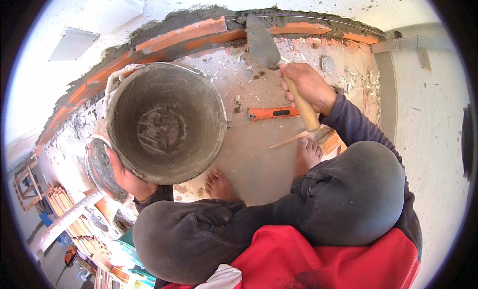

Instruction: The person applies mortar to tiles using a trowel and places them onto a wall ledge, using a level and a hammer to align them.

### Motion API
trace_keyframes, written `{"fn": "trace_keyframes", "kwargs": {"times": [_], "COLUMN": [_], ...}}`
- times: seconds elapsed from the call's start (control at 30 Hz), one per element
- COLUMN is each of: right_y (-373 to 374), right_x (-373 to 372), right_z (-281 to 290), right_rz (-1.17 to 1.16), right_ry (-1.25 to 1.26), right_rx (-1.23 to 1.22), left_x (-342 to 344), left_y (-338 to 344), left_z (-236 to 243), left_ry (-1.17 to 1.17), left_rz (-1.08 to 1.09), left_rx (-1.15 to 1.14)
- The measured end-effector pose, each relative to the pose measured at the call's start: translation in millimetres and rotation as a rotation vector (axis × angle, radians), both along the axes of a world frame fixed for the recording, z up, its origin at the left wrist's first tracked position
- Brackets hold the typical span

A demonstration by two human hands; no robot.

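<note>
My left hand [130, 180] grips the near left side of a mortar-caked bucket [201, 110], which is tilted so its mouth faces me. A little wet mortar [162, 130] lies at its bottom. In my right hand [312, 86] is a trowel [263, 46], held by its wooden handle with the fingers wrapped round. The mortar-smeared blade points away from me, its tip over the grey mortar [239, 16] along the row of orange bricks [186, 34]. A thin string [318, 17] runs above that row.
An orange tool like a box cutter [273, 113] lies on the floor between bucket and right hand. A wooden block [327, 140] is beside my right foot. Another mortar-stained bucket [97, 162] stands behind the left hand. Debris [358, 79] litters the floor near the wall.
</note>
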State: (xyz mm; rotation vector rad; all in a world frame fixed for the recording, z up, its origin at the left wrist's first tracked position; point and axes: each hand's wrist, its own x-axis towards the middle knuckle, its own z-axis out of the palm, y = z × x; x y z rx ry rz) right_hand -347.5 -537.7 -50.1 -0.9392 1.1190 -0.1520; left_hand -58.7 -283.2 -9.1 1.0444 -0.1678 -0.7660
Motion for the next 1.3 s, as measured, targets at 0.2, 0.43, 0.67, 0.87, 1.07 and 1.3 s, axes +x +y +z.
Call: {"fn": "trace_keyframes", "kwargs": {"times": [0.2,0.43,0.67,0.87,1.07,1.3], "right_y": [-3.8,-20.7,-18.5,-36.0,-30.2,-20.8], "right_x": [16.6,-1.9,-14.7,-54.4,-79.5,-61.4], "right_z": [9.6,-26.3,-18.6,-5.3,2.6,-46.1], "right_rz": [0.214,0.538,0.535,0.590,0.501,0.562], "right_ry": [0.154,0.251,0.359,0.504,0.527,0.594], "right_rx": [-0.125,-1.023,-0.917,-1.119,-1.062,-1.380], "left_x": [-1.3,-6.1,-4.0,-14.9,-14.4,-9.5], "left_y": [3.0,-3.8,-3.8,-12.6,-11.7,-13.3], "left_z": [-3.6,3.2,1.4,8.9,9.4,0.8], "left_ry": [-0.019,-0.080,-0.026,-0.146,-0.013,-0.069], "left_rz": [0.021,0.003,-0.106,0.175,0.011,0.014], "left_rx": [-0.007,-0.053,-0.093,0.171,0.025,0.074]}}
